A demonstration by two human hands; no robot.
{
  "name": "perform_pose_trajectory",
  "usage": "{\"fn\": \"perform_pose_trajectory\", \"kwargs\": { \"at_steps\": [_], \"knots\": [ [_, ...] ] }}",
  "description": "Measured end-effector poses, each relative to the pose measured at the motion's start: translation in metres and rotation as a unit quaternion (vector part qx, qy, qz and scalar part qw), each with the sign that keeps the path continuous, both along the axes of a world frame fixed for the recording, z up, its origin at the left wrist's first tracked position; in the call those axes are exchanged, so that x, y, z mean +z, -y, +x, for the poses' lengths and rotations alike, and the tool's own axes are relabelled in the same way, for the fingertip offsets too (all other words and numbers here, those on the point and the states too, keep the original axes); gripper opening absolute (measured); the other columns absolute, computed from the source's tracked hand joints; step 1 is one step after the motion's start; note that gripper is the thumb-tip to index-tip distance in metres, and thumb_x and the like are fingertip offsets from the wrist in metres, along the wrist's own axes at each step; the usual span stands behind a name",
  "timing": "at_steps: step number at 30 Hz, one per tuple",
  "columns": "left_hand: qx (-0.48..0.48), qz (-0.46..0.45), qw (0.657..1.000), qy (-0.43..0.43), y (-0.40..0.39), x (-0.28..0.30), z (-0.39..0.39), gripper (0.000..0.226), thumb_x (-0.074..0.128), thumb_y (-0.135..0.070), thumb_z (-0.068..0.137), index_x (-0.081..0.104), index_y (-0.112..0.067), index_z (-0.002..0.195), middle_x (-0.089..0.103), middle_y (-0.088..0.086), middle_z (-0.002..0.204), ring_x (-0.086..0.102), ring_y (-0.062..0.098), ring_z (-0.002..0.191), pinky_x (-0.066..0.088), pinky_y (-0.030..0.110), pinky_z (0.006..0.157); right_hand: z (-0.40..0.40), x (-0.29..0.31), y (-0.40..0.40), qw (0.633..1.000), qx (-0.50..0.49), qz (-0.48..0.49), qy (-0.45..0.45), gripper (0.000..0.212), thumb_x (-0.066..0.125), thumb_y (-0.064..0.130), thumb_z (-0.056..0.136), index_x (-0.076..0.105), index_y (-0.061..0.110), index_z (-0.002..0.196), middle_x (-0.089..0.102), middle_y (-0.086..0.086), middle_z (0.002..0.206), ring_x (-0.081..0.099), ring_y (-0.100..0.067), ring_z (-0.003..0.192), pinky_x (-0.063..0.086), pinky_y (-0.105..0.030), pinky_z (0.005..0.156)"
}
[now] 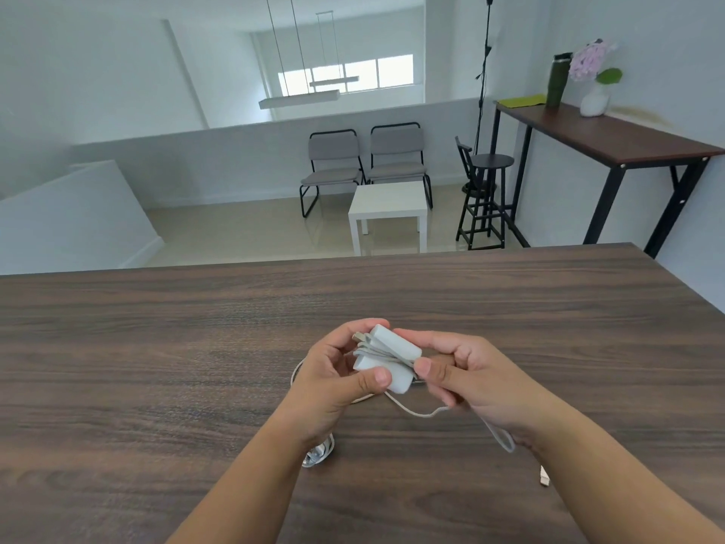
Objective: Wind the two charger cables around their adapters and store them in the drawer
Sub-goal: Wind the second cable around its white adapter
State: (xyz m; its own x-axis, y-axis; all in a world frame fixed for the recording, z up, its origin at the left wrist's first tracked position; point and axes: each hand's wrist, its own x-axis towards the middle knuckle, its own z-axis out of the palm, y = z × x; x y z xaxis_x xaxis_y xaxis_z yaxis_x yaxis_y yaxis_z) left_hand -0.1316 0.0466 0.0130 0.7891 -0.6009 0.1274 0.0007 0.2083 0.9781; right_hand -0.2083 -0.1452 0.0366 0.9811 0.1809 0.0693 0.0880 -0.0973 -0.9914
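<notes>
Both hands above table (157, 347); left hand (337, 371) fingers curled round white adapter (386, 357), cable partly wound on it; right hand (463, 373) fingers pinch cable (416, 412); plug end (544, 477) on table.

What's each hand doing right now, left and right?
Left hand: closed on the white adapter, thumb pressing its near end.
Right hand: closed, pinching the cable wraps against the adapter.
</notes>
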Motion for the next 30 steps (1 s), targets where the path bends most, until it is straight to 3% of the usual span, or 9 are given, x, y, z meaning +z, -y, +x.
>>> {"fn": "perform_pose_trajectory", "kwargs": {
  "at_steps": [4,7,10,13,16,19,22,27,30],
  "knots": [
    [0.125,0.034,0.988,0.084,0.003,0.001,0.006,0.059,0.093,-0.031,0.046,0.071,-0.026,0.100,0.073,-0.003,0.090,0.067,0.013,0.084,0.057,0.032,0.075,0.002,-0.011,-0.001,0.994,-0.106,0.036,-0.007,0.029,0.052,0.016,0.096,0.058,0.024,0.123,0.046,0.003,0.048,0.036,-0.006,0.047,0.032,-0.015,0.049],
    [0.154,-0.018,0.985,0.070,0.006,-0.001,0.007,0.057,0.086,-0.021,0.049,0.066,-0.014,0.101,0.074,-0.004,0.086,0.069,0.009,0.079,0.056,0.023,0.070,0.002,-0.020,-0.006,0.988,-0.149,0.014,0.031,0.010,0.054,0.013,0.095,0.061,0.013,0.102,0.046,0.006,0.046,0.037,-0.007,0.046,0.032,-0.017,0.050],
    [0.181,-0.061,0.981,0.024,0.009,-0.007,0.007,0.060,0.089,-0.026,0.050,0.065,-0.010,0.103,0.073,0.008,0.092,0.069,0.019,0.083,0.058,0.028,0.071,0.003,-0.026,-0.010,0.987,-0.145,-0.010,0.072,0.015,0.054,0.011,0.095,0.066,0.008,0.088,0.046,0.007,0.046,0.038,-0.008,0.048,0.035,-0.017,0.052],
    [0.178,-0.096,0.978,-0.055,0.013,-0.009,0.005,0.083,0.095,-0.043,0.042,0.061,-0.003,0.106,0.072,0.016,0.097,0.070,0.028,0.087,0.059,0.031,0.069,0.005,-0.030,-0.012,0.988,-0.132,0.006,0.086,0.017,0.055,0.021,0.092,0.071,0.015,0.089,0.047,0.007,0.051,0.041,-0.006,0.052,0.037,-0.015,0.055],
    [0.132,-0.128,0.976,-0.121,0.018,-0.008,-0.002,0.100,0.094,-0.045,0.044,0.051,0.008,0.117,0.067,0.028,0.113,0.068,0.037,0.099,0.059,0.029,0.068,0.007,-0.036,-0.011,0.990,-0.100,0.077,0.064,0.022,0.053,0.024,0.088,0.073,0.016,0.088,0.048,0.005,0.055,0.042,-0.008,0.057,0.038,-0.017,0.057],
    [0.073,-0.152,0.973,-0.155,0.018,-0.007,-0.008,0.110,0.093,-0.043,0.049,0.043,0.013,0.129,0.061,0.033,0.121,0.071,0.030,0.093,0.060,0.027,0.072,0.011,-0.039,-0.010,0.985,-0.058,0.159,0.007,0.022,0.059,0.030,0.085,0.074,0.014,0.084,0.047,0.001,0.056,0.040,-0.011,0.057,0.036,-0.021,0.060],
    [0.045,-0.162,0.972,-0.164,0.017,-0.007,-0.010,0.103,0.094,-0.039,0.049,0.049,0.009,0.128,0.065,0.029,0.119,0.072,0.025,0.087,0.060,0.024,0.072,0.014,-0.042,-0.008,0.976,-0.005,0.213,-0.040,0.038,0.076,0.048,0.072,0.073,0.013,0.084,0.049,0.002,0.054,0.041,-0.011,0.055,0.038,-0.022,0.060],
    [0.115,-0.167,0.962,-0.181,0.022,-0.010,-0.009,0.101,0.095,-0.029,0.050,0.044,0.011,0.127,0.057,0.034,0.127,0.067,0.030,0.100,0.059,0.028,0.075,0.011,-0.043,-0.003,0.974,0.042,0.218,-0.048,0.032,0.074,0.043,0.076,0.073,0.012,0.083,0.048,0.001,0.050,0.045,-0.014,0.058,0.046,-0.022,0.064],
    [0.175,-0.154,0.955,-0.182,0.026,-0.010,-0.006,0.064,0.091,-0.017,0.056,0.056,-0.006,0.108,0.070,0.015,0.104,0.072,0.018,0.084,0.059,0.025,0.065,0.008,-0.045,-0.009,0.975,0.042,0.217,-0.033,0.030,0.072,0.039,0.080,0.071,0.010,0.085,0.042,0.002,0.048,0.043,-0.011,0.053,0.047,-0.024,0.065]
  ]
}}
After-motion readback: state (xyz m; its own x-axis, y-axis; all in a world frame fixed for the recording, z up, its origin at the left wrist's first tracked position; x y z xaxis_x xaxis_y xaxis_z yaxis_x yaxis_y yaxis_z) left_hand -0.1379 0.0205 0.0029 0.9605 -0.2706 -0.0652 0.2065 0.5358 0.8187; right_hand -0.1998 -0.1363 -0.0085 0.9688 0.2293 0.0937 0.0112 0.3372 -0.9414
